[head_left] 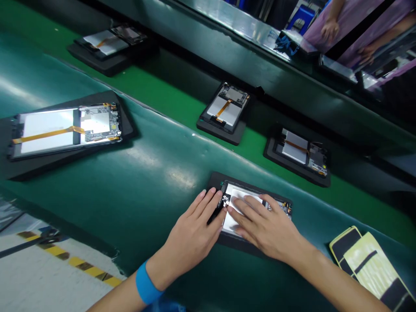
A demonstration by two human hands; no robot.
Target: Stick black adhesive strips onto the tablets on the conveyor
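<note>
An opened tablet (238, 193) with a white battery lies on a black foam pad (240, 245) on the green mat. My left hand (195, 227) rests on its left end, fingers stretched out side by side, with a blue band on the wrist. Spread over the battery are the fingers of my right hand (261, 221), which partly cover it. Between the fingertips of both hands shows a small black shiny piece (225, 199). A circuit board is partly visible at the tablet's right end.
Another opened tablet (52, 130) on foam lies at left. On the green belt (182, 112) sit several more tablets on pads. Yellow-backed sheets of black strips (373, 260) lie at right. Across the line, a person's hands (330, 29) show.
</note>
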